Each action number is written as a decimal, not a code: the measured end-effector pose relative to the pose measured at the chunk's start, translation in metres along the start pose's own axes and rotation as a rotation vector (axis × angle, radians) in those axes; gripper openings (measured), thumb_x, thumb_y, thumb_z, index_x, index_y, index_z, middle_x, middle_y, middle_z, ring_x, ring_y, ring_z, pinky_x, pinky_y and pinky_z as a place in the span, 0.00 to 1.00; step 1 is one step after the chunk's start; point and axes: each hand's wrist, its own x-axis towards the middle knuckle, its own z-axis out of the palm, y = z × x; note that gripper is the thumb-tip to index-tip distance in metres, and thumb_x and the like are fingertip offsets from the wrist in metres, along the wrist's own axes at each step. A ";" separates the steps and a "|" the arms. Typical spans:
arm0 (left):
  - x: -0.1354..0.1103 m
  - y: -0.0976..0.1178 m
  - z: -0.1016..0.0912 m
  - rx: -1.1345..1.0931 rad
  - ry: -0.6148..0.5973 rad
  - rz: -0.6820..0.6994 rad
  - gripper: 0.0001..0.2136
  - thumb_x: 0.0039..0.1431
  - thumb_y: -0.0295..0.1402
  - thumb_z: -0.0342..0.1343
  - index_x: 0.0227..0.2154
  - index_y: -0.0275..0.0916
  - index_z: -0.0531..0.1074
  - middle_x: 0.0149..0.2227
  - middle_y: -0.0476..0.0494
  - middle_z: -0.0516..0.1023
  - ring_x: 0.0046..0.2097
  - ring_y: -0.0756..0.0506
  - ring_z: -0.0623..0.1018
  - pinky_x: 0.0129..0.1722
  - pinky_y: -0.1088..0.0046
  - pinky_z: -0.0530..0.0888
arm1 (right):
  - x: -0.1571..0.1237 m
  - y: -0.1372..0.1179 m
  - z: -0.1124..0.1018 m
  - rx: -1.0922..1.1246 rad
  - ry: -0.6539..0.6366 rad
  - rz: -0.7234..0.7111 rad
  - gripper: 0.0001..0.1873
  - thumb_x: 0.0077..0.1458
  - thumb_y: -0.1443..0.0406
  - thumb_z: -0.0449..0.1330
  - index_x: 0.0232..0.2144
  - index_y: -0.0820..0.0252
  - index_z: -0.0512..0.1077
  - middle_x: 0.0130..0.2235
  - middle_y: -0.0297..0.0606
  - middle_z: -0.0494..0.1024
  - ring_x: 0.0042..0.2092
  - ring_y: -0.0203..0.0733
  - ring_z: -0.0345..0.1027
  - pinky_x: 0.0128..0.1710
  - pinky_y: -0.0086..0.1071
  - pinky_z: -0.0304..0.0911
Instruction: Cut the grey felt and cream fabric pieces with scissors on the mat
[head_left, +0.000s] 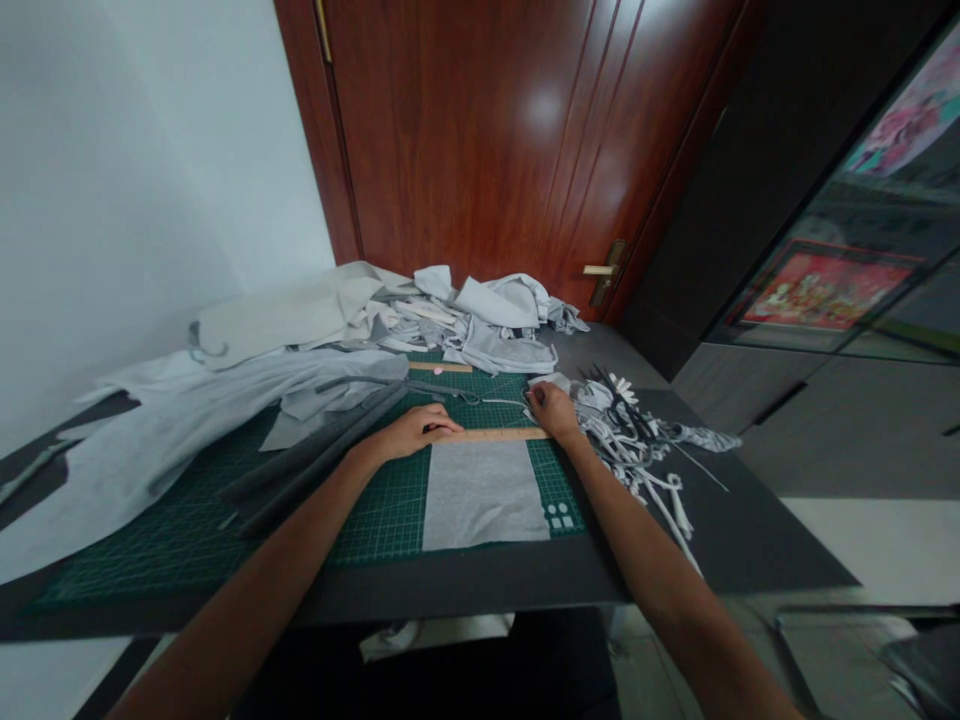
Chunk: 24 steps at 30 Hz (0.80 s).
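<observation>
Near the front edge of the bench [465, 588], a green cutting mat [382, 520] carries grey cloth [484, 495], its far side apparently being measured with a wooden ruler [495, 435] that next needs steadying between curled left hand [415, 432] and bunched right hand [553, 410], whose grips I cannot tell.

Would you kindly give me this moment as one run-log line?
left hand: on wooden ruler | right hand: at ruler's right end | gray fabric piece: on green cutting mat, ruler along far edge
</observation>
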 end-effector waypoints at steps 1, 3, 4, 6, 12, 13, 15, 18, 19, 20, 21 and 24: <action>0.000 -0.001 0.000 0.000 0.002 0.000 0.19 0.70 0.45 0.49 0.47 0.38 0.80 0.38 0.42 0.73 0.40 0.46 0.74 0.40 0.73 0.68 | 0.000 -0.002 -0.003 0.032 0.012 -0.028 0.10 0.61 0.62 0.54 0.38 0.61 0.74 0.37 0.45 0.79 0.39 0.44 0.71 0.43 0.35 0.63; 0.000 -0.003 0.001 0.002 0.011 0.000 0.18 0.70 0.44 0.49 0.47 0.38 0.80 0.38 0.42 0.74 0.39 0.47 0.74 0.40 0.73 0.68 | -0.001 -0.009 -0.009 0.103 0.022 -0.101 0.11 0.62 0.61 0.53 0.38 0.60 0.73 0.38 0.43 0.78 0.39 0.43 0.71 0.43 0.35 0.64; -0.001 -0.004 0.001 0.003 0.013 -0.001 0.18 0.70 0.43 0.49 0.47 0.39 0.80 0.38 0.43 0.74 0.39 0.47 0.74 0.40 0.73 0.68 | -0.002 -0.015 -0.012 0.140 0.017 -0.147 0.11 0.63 0.61 0.54 0.38 0.60 0.73 0.38 0.43 0.78 0.39 0.43 0.70 0.43 0.35 0.64; -0.001 -0.005 0.001 0.006 0.012 -0.002 0.17 0.70 0.41 0.49 0.47 0.39 0.80 0.38 0.43 0.74 0.39 0.47 0.74 0.40 0.73 0.68 | -0.006 -0.033 -0.013 0.211 -0.004 -0.239 0.11 0.64 0.59 0.54 0.37 0.59 0.73 0.38 0.42 0.77 0.39 0.42 0.69 0.43 0.34 0.64; -0.001 -0.001 0.001 -0.008 0.041 0.023 0.13 0.68 0.36 0.52 0.40 0.36 0.80 0.36 0.44 0.74 0.39 0.47 0.74 0.40 0.74 0.68 | -0.036 -0.103 0.008 0.394 -0.194 -0.479 0.09 0.62 0.59 0.59 0.36 0.57 0.74 0.37 0.37 0.77 0.38 0.37 0.70 0.40 0.29 0.64; -0.001 0.000 0.001 -0.013 0.047 0.028 0.12 0.68 0.36 0.52 0.38 0.36 0.79 0.35 0.44 0.74 0.38 0.47 0.74 0.39 0.74 0.68 | -0.041 -0.112 0.012 0.415 -0.218 -0.498 0.08 0.62 0.59 0.60 0.36 0.57 0.74 0.37 0.36 0.77 0.38 0.37 0.70 0.40 0.29 0.63; 0.000 0.000 0.001 -0.019 0.048 0.034 0.11 0.67 0.34 0.53 0.34 0.35 0.78 0.34 0.45 0.73 0.37 0.48 0.73 0.38 0.75 0.67 | -0.050 -0.125 0.017 0.453 -0.240 -0.497 0.09 0.64 0.59 0.58 0.38 0.58 0.74 0.38 0.36 0.77 0.38 0.36 0.70 0.39 0.28 0.63; 0.001 -0.001 0.001 -0.026 0.048 0.040 0.10 0.66 0.32 0.53 0.32 0.35 0.77 0.32 0.46 0.73 0.36 0.48 0.73 0.37 0.75 0.67 | -0.055 -0.133 0.020 0.508 -0.274 -0.412 0.10 0.63 0.59 0.59 0.37 0.58 0.75 0.35 0.35 0.76 0.34 0.35 0.67 0.36 0.27 0.61; 0.001 -0.001 0.001 -0.027 0.052 0.040 0.10 0.65 0.31 0.53 0.31 0.35 0.77 0.31 0.46 0.73 0.36 0.48 0.73 0.37 0.75 0.67 | -0.055 -0.134 0.020 0.510 -0.286 -0.387 0.09 0.63 0.59 0.59 0.37 0.58 0.75 0.35 0.35 0.75 0.34 0.35 0.67 0.36 0.27 0.61; 0.002 -0.002 0.001 -0.028 0.056 0.040 0.10 0.65 0.31 0.53 0.31 0.35 0.77 0.31 0.46 0.73 0.35 0.48 0.73 0.37 0.75 0.66 | -0.054 -0.134 0.021 0.504 -0.296 -0.370 0.09 0.62 0.59 0.59 0.37 0.58 0.76 0.34 0.35 0.75 0.33 0.35 0.67 0.35 0.27 0.61; 0.002 -0.002 0.001 -0.029 0.060 0.039 0.10 0.65 0.32 0.53 0.30 0.36 0.76 0.30 0.47 0.72 0.35 0.48 0.72 0.37 0.75 0.66 | -0.053 -0.134 0.021 0.497 -0.304 -0.359 0.09 0.62 0.60 0.59 0.38 0.59 0.76 0.35 0.35 0.76 0.34 0.35 0.67 0.35 0.27 0.61; 0.002 -0.002 0.000 -0.035 0.063 0.034 0.10 0.65 0.33 0.54 0.30 0.35 0.76 0.30 0.47 0.72 0.34 0.48 0.72 0.36 0.75 0.66 | -0.051 -0.133 0.024 0.475 -0.319 -0.351 0.08 0.62 0.61 0.59 0.38 0.59 0.76 0.35 0.35 0.76 0.34 0.35 0.67 0.36 0.27 0.60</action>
